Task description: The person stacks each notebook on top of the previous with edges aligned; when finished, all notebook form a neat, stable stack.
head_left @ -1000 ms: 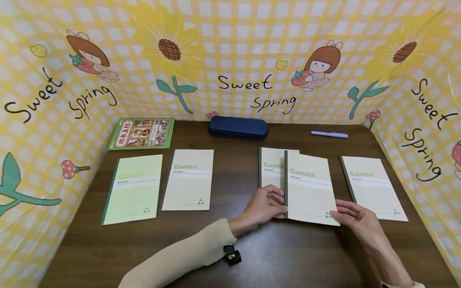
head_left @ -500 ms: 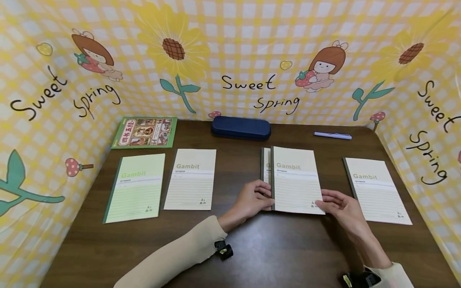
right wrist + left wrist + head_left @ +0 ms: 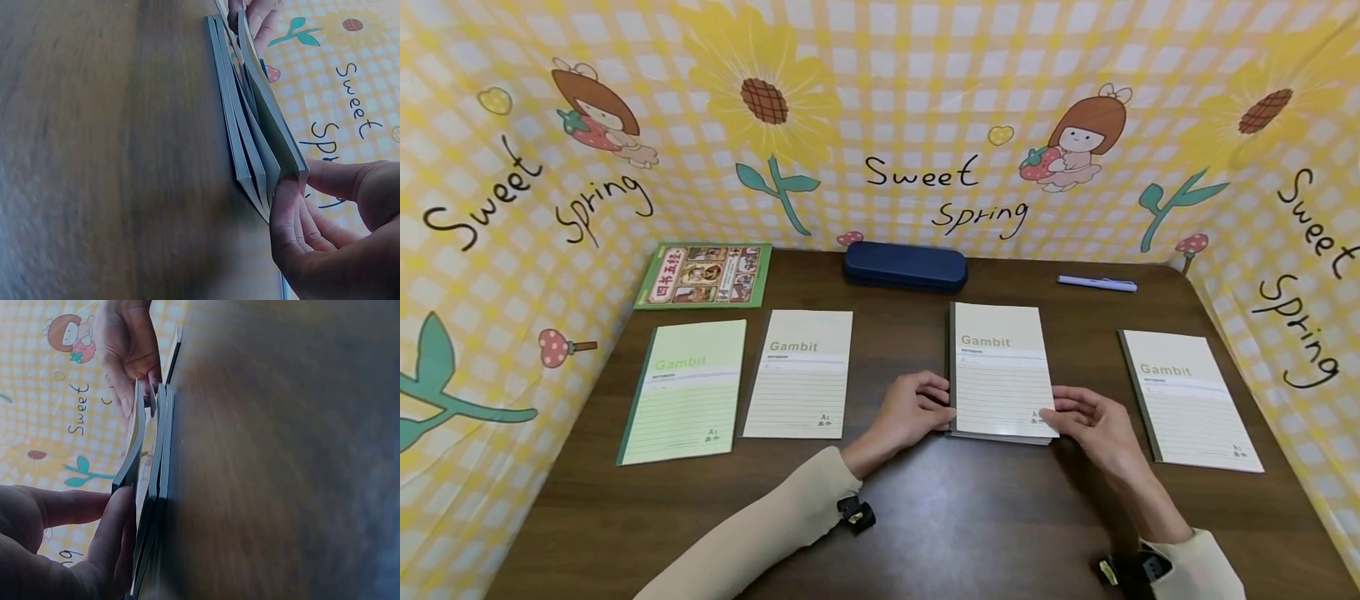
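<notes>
A white "Gambit" notebook [image 3: 1002, 367] with a dark spine is held level between both hands over a small stack of notebooks [image 3: 232, 119]. My left hand [image 3: 904, 418] pinches its spine edge near the lower left corner, thumb on top. At the lower right corner, my right hand [image 3: 1093, 429] pinches it between thumb and fingers. A gap separates the held notebook from the stack in both wrist views. From the head, the stack is mostly hidden, with only a lower edge showing.
Left stand a green notebook [image 3: 683, 392] and a white notebook [image 3: 800, 375]; another white notebook [image 3: 1191, 400] lies at right. Along the back are a green picture-covered book [image 3: 703, 275], a dark blue case [image 3: 906, 266] and a lavender pen [image 3: 1097, 284]. Patterned cloth [image 3: 925, 100] walls the table.
Both hands have carried the notebook left and away from the body. It now covers the notebook that showed beside it before. The other items stay put; the head view shifts slightly.
</notes>
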The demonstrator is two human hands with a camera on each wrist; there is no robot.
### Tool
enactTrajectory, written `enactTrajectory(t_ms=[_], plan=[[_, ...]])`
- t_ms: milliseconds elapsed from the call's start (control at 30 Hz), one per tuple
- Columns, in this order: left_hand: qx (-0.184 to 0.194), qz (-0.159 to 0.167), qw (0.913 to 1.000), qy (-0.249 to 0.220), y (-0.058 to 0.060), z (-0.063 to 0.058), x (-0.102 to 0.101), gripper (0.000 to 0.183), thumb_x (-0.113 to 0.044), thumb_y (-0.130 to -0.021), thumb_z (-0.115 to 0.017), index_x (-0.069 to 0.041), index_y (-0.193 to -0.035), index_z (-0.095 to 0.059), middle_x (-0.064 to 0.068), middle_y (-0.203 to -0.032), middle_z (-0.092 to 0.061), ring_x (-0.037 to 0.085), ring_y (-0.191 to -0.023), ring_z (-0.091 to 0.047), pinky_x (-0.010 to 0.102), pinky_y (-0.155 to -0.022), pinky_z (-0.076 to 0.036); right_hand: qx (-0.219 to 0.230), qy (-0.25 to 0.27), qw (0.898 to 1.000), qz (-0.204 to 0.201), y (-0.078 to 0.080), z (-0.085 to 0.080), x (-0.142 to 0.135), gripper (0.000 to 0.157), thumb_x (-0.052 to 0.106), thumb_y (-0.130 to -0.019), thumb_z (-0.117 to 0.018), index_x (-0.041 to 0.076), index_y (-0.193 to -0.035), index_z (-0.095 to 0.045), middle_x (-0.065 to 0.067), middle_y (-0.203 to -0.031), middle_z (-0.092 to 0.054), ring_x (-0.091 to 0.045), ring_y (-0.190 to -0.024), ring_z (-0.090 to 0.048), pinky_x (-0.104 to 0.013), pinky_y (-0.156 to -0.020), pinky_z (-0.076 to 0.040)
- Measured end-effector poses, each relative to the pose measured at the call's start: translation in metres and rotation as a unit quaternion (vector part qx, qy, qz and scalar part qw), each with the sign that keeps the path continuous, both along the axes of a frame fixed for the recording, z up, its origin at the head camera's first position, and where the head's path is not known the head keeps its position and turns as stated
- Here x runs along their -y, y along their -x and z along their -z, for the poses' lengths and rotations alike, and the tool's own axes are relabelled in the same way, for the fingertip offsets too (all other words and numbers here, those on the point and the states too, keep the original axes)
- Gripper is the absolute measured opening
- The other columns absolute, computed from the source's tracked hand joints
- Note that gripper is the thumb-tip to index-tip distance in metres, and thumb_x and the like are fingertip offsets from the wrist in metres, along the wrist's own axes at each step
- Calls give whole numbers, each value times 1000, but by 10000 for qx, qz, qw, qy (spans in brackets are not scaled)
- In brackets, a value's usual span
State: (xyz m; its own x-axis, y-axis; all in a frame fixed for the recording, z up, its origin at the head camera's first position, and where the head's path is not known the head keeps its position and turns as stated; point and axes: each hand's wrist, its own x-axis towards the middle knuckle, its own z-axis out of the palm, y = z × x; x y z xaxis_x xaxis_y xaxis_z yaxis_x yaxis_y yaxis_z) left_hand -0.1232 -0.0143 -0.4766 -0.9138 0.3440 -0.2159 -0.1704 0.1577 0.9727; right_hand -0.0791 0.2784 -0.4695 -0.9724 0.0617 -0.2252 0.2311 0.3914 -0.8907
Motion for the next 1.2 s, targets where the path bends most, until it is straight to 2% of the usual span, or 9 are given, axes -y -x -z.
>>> enactTrajectory(t_ms=[133, 233, 333, 567, 733, 867, 933, 1100, 1200], plan=[[-394, 61, 9982, 453, 1, 2, 4, 36, -2, -86, -80, 4, -120, -69, 20, -109, -75, 20, -85, -76, 27, -71, -64, -11, -49, 10000, 6, 1, 0, 3, 55, 22, -94, -80, -2, -139, -61, 3, -105, -73, 1, -84, -70, -20, -69, -55], [-762, 112, 9930, 900, 1, 3, 6, 35, -7, -86, -82, 1, -118, -72, 15, -107, -78, 22, -88, -78, 24, -72, -62, -6, -161, 9999, 26, 1, 1, 4, 54, 23, -94, -80, -2, -138, -62, 0, -106, -74, 2, -83, -69, -20, -68, -55], [-979, 153, 9883, 1159, 1, 3, 7, 34, -10, -86, -83, -1, -118, -74, 13, -106, -79, 23, -89, -78, 22, -75, -60, -33, -285, 9996, 11, 2, 3, 5, 54, 23, -94, -80, -2, -138, -62, -5, -109, -74, 3, -84, -68, -20, -68, -55], [-973, 344, 9848, 1400, 1, 3, 8, 45, -12, -82, -87, 2, -123, -72, 12, -107, -78, 20, -89, -78, 21, -76, -59, 1, -544, 9985, -101, 1, 3, 6, 52, 24, -94, -80, -1, -136, -63, -16, -117, -73, 3, -85, -67, -20, -69, -55], [-1096, 620, 9765, 1747, 0, 2, 6, 60, -15, -76, -93, 4, -127, -69, 11, -109, -73, 17, -89, -75, 21, -78, -60, -61, -733, 9970, -223, 0, 1, 6, 51, 25, -95, -80, -1, -135, -64, -18, -117, -72, 1, -84, -66, -19, -67, -54], [-1307, 827, 9639, 2165, 0, -2, 3, 64, -17, -74, -96, 4, -127, -68, 10, -109, -70, 16, -90, -72, 25, -82, -60, -148, -816, 9961, -288, 0, 0, 5, 50, 24, -94, -80, -2, -134, -64, -19, -114, -72, -2, -81, -66, -20, -65, -55], [-1423, 905, 9548, 2449, 1, -5, 1, 65, -19, -74, -96, 4, -127, -67, 9, -108, -69, 16, -90, -70, 29, -85, -59, -195, -894, 9953, -321, 0, 0, 5, 50, 25, -94, -80, -1, -133, -65, -18, -113, -72, -3, -80, -66, -20, -64, -55], [-1807, 1039, 9250, 3176, 1, -9, -2, 66, -28, -74, -97, 1, -126, -68, 6, -101, -70, 17, -92, -64, 41, -93, -53, -272, -1165, 9919, -415, 0, 2, 4, 51, 31, -92, -82, 1, -130, -67, -16, -110, -71, -4, -80, -66, -21, -65, -55], [-1905, 1054, 9154, 3385, 0, -10, -4, 65, -30, -75, -96, 1, -125, -68, 6, -100, -71, 18, -94, -63, 45, -95, -53, -268, -1386, 9885, -535, 0, 3, 4, 56, 36, -89, -85, 4, -131, -67, -14, -110, -71, -7, -83, -68, -20, -68, -54]])
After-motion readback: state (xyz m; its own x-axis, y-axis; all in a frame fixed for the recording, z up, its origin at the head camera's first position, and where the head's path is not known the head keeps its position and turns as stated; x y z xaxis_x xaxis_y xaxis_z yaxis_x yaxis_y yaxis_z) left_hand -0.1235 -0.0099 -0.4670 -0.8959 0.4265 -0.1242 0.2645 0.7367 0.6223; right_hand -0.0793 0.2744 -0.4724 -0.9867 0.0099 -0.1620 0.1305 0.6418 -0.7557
